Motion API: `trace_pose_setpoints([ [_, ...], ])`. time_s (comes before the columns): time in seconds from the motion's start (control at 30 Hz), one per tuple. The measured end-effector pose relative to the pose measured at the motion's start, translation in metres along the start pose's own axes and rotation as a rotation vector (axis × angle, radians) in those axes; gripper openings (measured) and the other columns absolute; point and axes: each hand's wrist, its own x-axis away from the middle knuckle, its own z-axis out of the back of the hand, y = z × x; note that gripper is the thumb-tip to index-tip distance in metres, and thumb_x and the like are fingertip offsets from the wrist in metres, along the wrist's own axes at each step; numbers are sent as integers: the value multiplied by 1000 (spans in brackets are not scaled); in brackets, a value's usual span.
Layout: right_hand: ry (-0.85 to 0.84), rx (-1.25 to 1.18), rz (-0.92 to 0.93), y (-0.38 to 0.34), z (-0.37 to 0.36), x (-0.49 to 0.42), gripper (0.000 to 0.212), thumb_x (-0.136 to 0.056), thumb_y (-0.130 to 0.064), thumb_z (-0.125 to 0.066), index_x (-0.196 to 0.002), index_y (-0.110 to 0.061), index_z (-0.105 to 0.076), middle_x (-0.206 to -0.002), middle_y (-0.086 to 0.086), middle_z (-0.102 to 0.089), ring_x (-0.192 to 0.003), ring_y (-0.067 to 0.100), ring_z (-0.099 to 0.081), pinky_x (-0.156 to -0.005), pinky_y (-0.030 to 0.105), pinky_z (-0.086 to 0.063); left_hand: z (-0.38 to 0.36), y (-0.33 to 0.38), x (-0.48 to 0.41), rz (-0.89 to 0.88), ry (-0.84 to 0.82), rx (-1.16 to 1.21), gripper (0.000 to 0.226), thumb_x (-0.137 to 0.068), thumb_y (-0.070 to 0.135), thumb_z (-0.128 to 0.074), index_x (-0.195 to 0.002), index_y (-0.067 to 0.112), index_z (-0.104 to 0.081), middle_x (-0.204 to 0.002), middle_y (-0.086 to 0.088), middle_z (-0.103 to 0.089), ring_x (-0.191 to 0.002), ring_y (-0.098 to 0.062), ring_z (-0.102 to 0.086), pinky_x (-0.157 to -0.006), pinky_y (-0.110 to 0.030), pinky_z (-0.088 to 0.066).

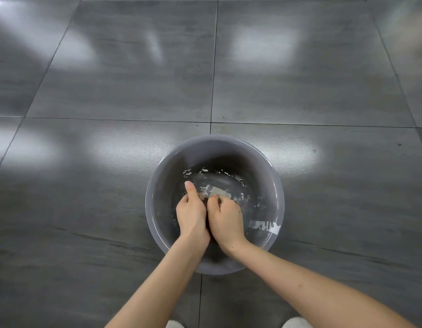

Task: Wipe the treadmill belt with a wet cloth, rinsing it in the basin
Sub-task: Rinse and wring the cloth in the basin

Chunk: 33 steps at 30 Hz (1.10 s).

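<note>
A round grey plastic basin holding rippling water stands on the floor right in front of me. Both hands are down in the water, side by side. My left hand and my right hand are closed together on a grey cloth. A pale corner of the cloth sticks out beyond the fingers; the rest is hidden by the hands. My left thumb points up and away. The treadmill is not in view.
Large dark grey floor tiles with bright light reflections surround the basin. A torn white label is on the basin's right inner wall. The toes of two pale shoes show at the bottom edge.
</note>
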Motion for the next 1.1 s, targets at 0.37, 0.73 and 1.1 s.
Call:
trace_pose_setpoints([
  [0.37,-186,-321,-261,10,7,-10,64,-70,-76,-56,-112,-30,-47,-108,-5,-62,-100,12,-62,-92,42,-51,0,6,-2,-242,39,21,48,-100,43,-38,-63,15,-46,-59,2,-48,-63,-15,-47,-64,-33,-43],
  [0.73,2,-306,-160,-1,1,-14,31,-94,-38,-45,-74,-18,-58,-77,1,-64,-77,19,-60,-73,38,-48,-7,9,6,-275,-117,23,29,-97,37,-50,-88,15,-67,-85,1,-71,-82,-13,-66,-81,-35,-54],
  [1.1,154,-125,148,11,-14,-29,35,-86,-44,-28,-55,-28,-34,-53,-11,-41,-59,18,-43,-60,43,-38,-15,17,-16,145,96,150,41,-95,31,-53,-58,18,-40,-51,5,-43,-48,-12,-43,-52,-25,-40],
])
